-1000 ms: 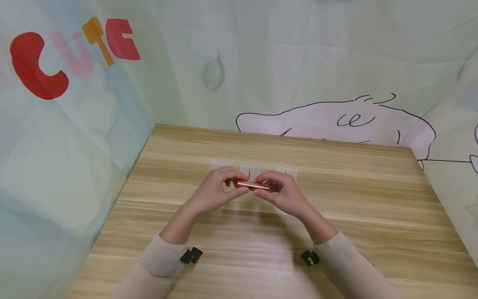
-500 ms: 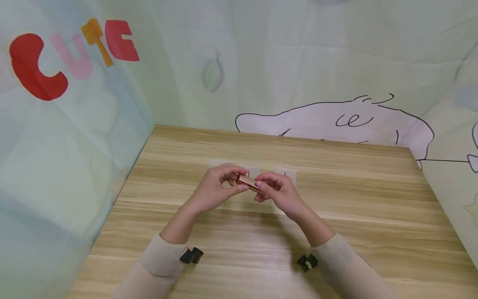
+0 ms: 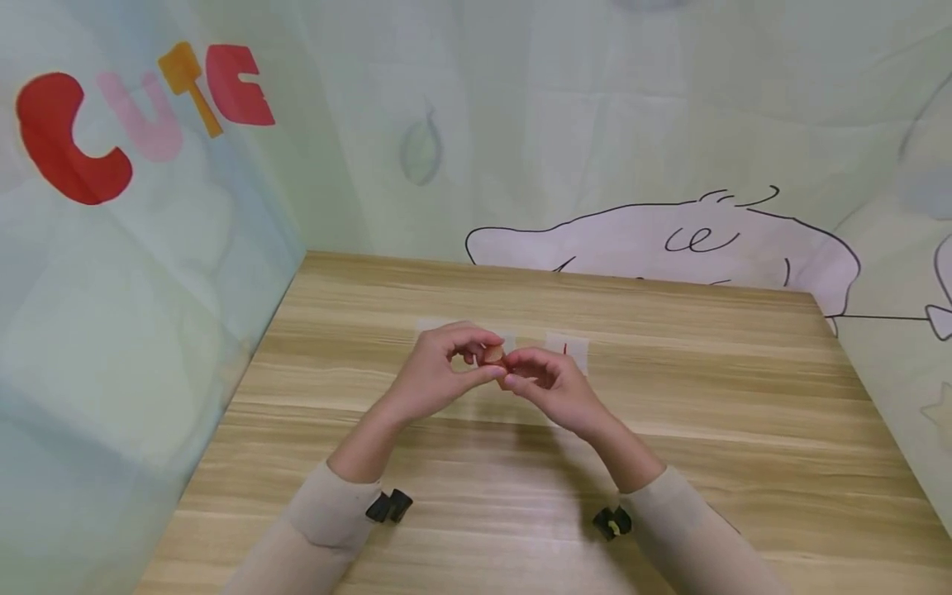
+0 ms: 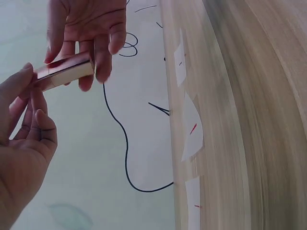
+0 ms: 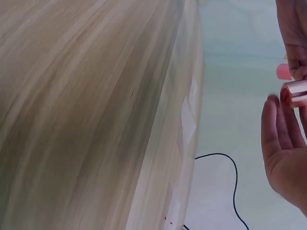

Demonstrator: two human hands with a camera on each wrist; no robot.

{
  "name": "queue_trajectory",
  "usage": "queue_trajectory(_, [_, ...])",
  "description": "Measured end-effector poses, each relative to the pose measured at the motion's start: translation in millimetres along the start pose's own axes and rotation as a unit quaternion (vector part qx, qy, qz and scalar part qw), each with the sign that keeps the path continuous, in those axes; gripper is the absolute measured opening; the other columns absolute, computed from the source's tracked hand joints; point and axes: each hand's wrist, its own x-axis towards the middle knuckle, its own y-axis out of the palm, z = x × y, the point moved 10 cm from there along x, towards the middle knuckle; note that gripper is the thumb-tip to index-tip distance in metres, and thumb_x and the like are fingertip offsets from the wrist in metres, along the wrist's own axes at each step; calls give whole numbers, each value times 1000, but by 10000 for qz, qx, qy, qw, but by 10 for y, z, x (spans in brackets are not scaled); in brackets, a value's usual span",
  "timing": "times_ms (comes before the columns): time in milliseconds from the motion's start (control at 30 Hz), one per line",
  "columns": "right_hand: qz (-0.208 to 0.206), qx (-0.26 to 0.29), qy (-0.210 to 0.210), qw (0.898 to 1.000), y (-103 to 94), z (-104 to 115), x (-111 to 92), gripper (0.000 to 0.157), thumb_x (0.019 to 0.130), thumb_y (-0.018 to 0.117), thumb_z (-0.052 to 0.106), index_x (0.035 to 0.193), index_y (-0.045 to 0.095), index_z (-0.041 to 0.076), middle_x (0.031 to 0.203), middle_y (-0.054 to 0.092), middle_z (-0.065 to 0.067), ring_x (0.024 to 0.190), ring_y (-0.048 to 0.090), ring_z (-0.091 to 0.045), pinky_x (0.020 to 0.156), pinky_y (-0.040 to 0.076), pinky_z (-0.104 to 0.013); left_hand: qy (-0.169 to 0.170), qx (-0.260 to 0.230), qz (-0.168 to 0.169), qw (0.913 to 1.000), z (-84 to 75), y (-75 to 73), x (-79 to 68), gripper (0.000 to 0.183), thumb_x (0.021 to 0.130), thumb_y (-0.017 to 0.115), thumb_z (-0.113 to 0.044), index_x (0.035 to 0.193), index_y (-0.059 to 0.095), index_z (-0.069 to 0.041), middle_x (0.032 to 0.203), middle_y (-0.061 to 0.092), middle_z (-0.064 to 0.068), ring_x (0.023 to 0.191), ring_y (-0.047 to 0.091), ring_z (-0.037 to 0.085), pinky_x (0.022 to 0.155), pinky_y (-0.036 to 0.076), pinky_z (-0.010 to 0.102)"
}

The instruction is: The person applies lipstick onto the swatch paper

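A shiny rose-gold lipstick tube (image 3: 494,355) is held up over the table between both hands, one end turned toward the head camera. My left hand (image 3: 431,373) pinches it between thumb and forefinger. The thumb and fingertips of my right hand (image 3: 559,385) grip its other end. In the left wrist view the tube (image 4: 64,72) lies slanted, its left end in the left hand's fingers (image 4: 26,79) and the right hand (image 4: 91,24) above it. The right wrist view shows the tube (image 5: 296,93) cut off by the frame's edge, its round end uncovered.
Pale paper labels with red strokes are stuck on the wooden table (image 3: 669,397); one label (image 3: 568,354) shows beyond the right hand, others are partly hidden behind the left. A printed cloth (image 3: 535,124) hangs along the table's back and left edges.
The tube lay crosswise between both hands, then slanted down to the right. Now it points end-on toward the head camera. Both hands remain on it, having shifted only slightly.
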Motion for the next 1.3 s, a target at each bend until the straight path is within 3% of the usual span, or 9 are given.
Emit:
queue_trajectory(133, [-248, -600, -141, 9978, -72, 4, -13, 24, 94, 71, 4, 118, 69, -1, 113, 71, -12, 105, 67, -19, 85, 59, -35, 61, 42, 102, 9999, 9, 96, 67, 28, 83, 85, -13, 108, 76, -6, 92, 69, 0, 82, 61, 14, 74, 52, 30])
queue_trajectory(233, [-390, -829, -199, 9956, -128, 10, -27, 24, 93, 73, 5, 116, 70, 2, 112, 72, -10, 106, 66, -21, 86, 59, -40, 70, 108, 186, 9997, 23, 165, 119, 28, 83, 85, -13, 108, 76, -6, 93, 69, -1, 82, 61, 13, 75, 52, 28])
queue_trajectory(367, [-427, -1046, -285, 9932, -195, 13, -50, 23, 93, 74, 6, 116, 71, 5, 111, 73, -7, 106, 67, -22, 87, 58, -44, 165, 155, 320, 9992, 16, 251, 176, 27, 83, 85, -11, 108, 76, -5, 93, 69, -2, 81, 61, 13, 76, 55, 37])
queue_trajectory(533, [-486, -1340, -422, 9889, -311, 6, -82, 26, 92, 75, 8, 117, 72, 7, 111, 73, -5, 104, 68, -21, 86, 59, -38, 297, 244, 512, 9979, -7, 374, 259, 26, 84, 84, -11, 108, 75, -5, 96, 69, -1, 80, 60, 11, 74, 55, 45])
queue_trajectory(700, [-574, -1490, -492, 9859, -449, 6, -108, 24, 90, 77, 6, 113, 73, 6, 105, 75, -6, 99, 69, -21, 83, 59, -37, 349, 418, 637, 9965, -7, 503, 371, 26, 84, 85, -12, 108, 75, -6, 96, 69, -1, 80, 59, 10, 73, 53, 32])
queue_trajectory(933, [-663, -1666, -531, 9824, -644, -27, -145, 24, 89, 77, 3, 112, 73, 3, 105, 74, -8, 99, 69, -21, 82, 60, -36, 443, 333, 858, 9948, 20, 705, 532, 27, 83, 85, -10, 107, 75, -6, 91, 68, -1, 80, 59, 10, 75, 54, 36])
queue_trajectory(1133, [-857, -1761, -468, 9795, -848, -67, -194, 24, 88, 77, -1, 111, 72, 1, 105, 73, -11, 99, 68, -20, 82, 60, -37, 388, 308, 1076, 9930, 41, 888, 680, 26, 83, 85, -9, 107, 75, -5, 94, 70, 1, 79, 62, 8, 75, 53, 22])
queue_trajectory(1300, [-978, -1816, -255, 9782, -1005, -140, -245, 23, 89, 77, 4, 111, 72, 2, 105, 73, -10, 100, 68, -21, 84, 60, -39, 288, 298, 1279, 9909, 64, 1018, 787, 26, 84, 84, -10, 108, 75, -5, 100, 72, 3, 81, 65, 7, 76, 54, 21])
